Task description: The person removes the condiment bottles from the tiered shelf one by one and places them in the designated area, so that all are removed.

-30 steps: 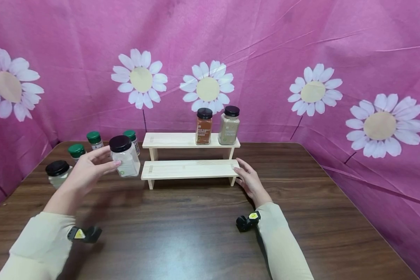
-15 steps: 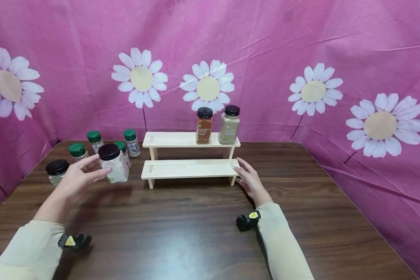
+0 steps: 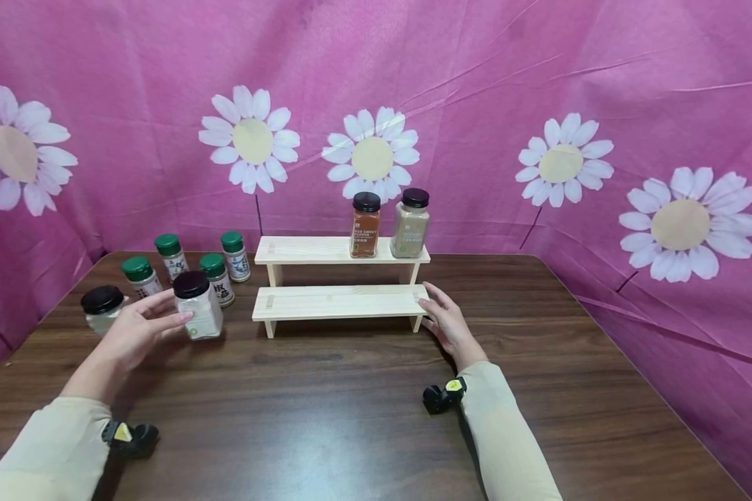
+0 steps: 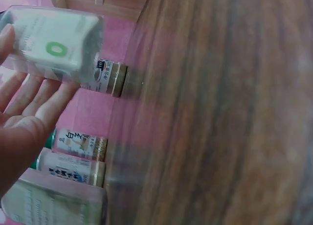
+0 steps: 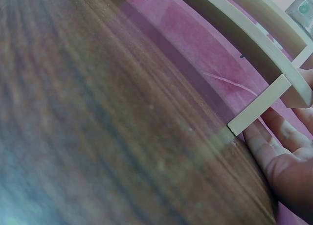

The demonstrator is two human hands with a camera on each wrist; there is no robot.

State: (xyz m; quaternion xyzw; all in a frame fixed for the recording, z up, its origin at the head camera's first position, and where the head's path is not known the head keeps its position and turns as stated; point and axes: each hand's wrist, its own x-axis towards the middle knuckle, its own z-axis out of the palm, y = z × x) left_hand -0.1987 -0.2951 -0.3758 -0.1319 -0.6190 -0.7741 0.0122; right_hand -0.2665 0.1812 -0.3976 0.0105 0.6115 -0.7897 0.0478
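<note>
My left hand (image 3: 128,334) holds a clear jar of white powder (image 3: 200,313) with a black lid, thumb on the near side and fingers around the far side. The jar is nearly upright, low at the table, in front of the green-capped shakers. In the left wrist view, the jar's green mark (image 4: 56,49) faces the camera. My right hand (image 3: 451,327) grips the right end of a two-step wooden rack (image 3: 341,304), its thumb on the lower board and its fingers by the leg (image 5: 259,105).
On the upper step stand a red sweet pepper jar (image 3: 365,226) and a greenish-beige spice jar (image 3: 410,224). Left of the rack are several green-capped shakers (image 3: 236,257). Another black-lidded jar (image 3: 103,309) is partly behind my left hand. A pink flowered cloth (image 3: 464,83) hangs behind the table (image 3: 351,417).
My left hand has carried the white powder jar left, down and nearer to me, away from the rack, uncovering the shakers behind it. My right hand stays at the rack's end.
</note>
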